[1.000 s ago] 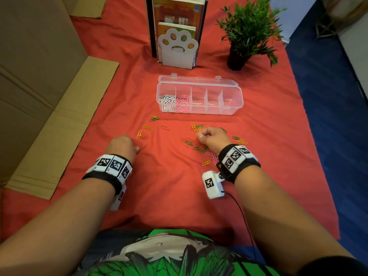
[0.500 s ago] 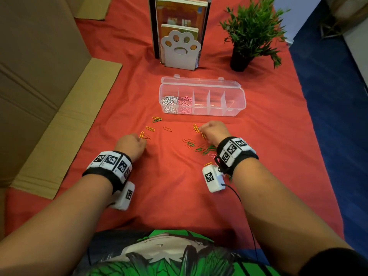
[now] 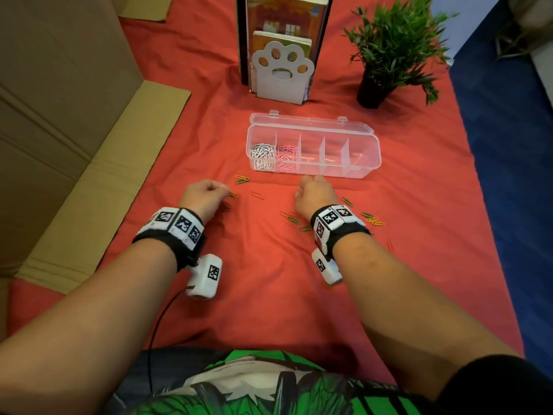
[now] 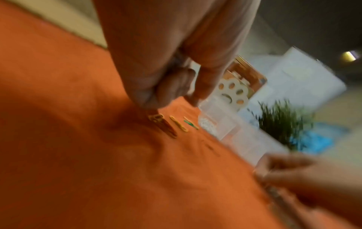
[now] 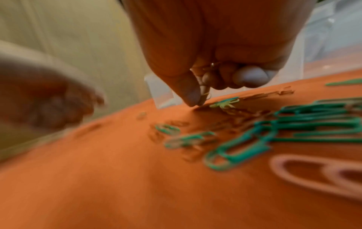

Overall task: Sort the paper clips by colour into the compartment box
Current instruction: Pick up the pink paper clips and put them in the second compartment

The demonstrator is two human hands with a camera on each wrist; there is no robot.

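Observation:
The clear compartment box [image 3: 368, 151] lies open on the red cloth, with white clips [image 3: 263, 154] in its leftmost cell and pink clips [image 3: 285, 157] in the one beside it. Loose yellow, green and red clips [image 3: 241, 178] [image 3: 372, 219] are scattered in front of it. My left hand [image 3: 206, 194] is curled over a yellow clip [image 4: 155, 118] at its fingertips, on the left cluster. My right hand [image 3: 314, 191] sits just short of the box's front wall. In the right wrist view its thumb and forefinger [image 5: 199, 93] pinch thin clips, and more lie in the palm. Green clips [image 5: 293, 124] lie behind it.
A white paw-shaped bookend [image 3: 282, 73] with books stands behind the box, and a potted plant [image 3: 389, 49] is at the back right. Cardboard [image 3: 74, 115] lines the left side. The cloth ends at the right over blue floor [image 3: 508, 145].
Both hands have moved forward, away from me. The left hand went from resting on the cloth to the left cluster of clips. The right hand left the middle cluster and reached the box front.

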